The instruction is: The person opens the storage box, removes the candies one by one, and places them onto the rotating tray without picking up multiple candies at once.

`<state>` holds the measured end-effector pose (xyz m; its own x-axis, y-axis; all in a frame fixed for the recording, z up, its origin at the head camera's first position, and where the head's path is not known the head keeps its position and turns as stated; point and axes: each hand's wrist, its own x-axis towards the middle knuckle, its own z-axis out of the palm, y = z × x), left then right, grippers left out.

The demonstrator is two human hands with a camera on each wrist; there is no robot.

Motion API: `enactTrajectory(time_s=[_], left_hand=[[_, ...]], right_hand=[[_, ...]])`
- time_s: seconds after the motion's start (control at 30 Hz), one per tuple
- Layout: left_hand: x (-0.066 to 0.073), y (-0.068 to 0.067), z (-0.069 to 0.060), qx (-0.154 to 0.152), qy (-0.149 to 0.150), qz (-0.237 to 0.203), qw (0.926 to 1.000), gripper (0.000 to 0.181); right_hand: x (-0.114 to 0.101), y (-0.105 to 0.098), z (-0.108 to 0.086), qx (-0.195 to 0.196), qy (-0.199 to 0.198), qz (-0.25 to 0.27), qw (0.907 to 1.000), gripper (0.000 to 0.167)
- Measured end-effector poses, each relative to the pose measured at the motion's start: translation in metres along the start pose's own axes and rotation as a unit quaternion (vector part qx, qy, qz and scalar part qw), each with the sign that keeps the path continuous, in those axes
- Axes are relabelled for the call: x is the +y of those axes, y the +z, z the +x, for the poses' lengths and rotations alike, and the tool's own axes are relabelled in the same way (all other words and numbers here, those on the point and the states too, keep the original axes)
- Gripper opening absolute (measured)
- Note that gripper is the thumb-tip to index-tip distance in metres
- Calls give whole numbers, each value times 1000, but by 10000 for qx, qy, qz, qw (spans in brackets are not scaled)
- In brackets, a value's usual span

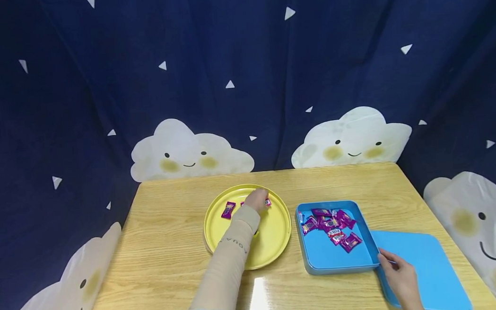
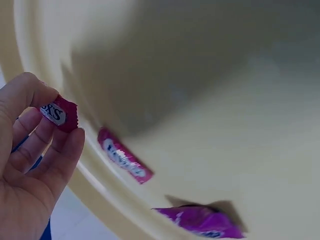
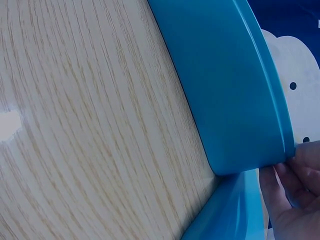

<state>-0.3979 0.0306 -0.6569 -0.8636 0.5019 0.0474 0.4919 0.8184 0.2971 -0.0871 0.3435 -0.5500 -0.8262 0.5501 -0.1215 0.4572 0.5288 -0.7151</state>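
My left hand [image 1: 257, 200] is over the far part of a round yellow tray [image 1: 275, 248]. In the left wrist view its thumb and fingers pinch a small wrapped candy [image 2: 65, 114], dark pink with a pale label. Two more wrapped candies lie on the tray in that view, one pink [image 2: 124, 156] and one purple [image 2: 202, 222]. At the near right corner of a blue square box [image 1: 335, 258], my right hand [image 1: 400, 278] grips the rim between thumb and fingers. Several purple and red wrapped candies [image 1: 331, 223] lie in the box, mostly toward its far side.
A flat blue lid [image 1: 429, 267] lies on the wooden table [image 1: 167, 236] to the right of the box, partly behind my right hand. A dark blue curtain [image 1: 208, 58] with white clouds surrounds the table at the back and sides.
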Motion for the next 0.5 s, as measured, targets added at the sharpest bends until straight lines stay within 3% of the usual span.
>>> enactTrajectory(time_s=[0.03,0.13,0.17,0.2,0.27,0.5], left_hand=[[10,-15,-8,-141,-148,-33,9998,25],[52,-79,-47,-719,-569,-14,9958,21],[61,-92,-56,-737,-601,41,9955,21],[71,-106,-64,-962,-794,111,9921,20],[77,-113,-72,-898,-767,215,9928,19],[77,-102,-70,-849,-845,342,9922,15]], right_hand=[[0,0,0,-10,18,-10,10000,42],[0,1,1,-48,82,-10,10000,42],[0,1,1,-65,80,22,9999,42],[0,1,1,-57,78,7,10000,41],[-1,1,1,-46,78,11,10000,41],[1,-1,-1,13,-22,49,10000,38]])
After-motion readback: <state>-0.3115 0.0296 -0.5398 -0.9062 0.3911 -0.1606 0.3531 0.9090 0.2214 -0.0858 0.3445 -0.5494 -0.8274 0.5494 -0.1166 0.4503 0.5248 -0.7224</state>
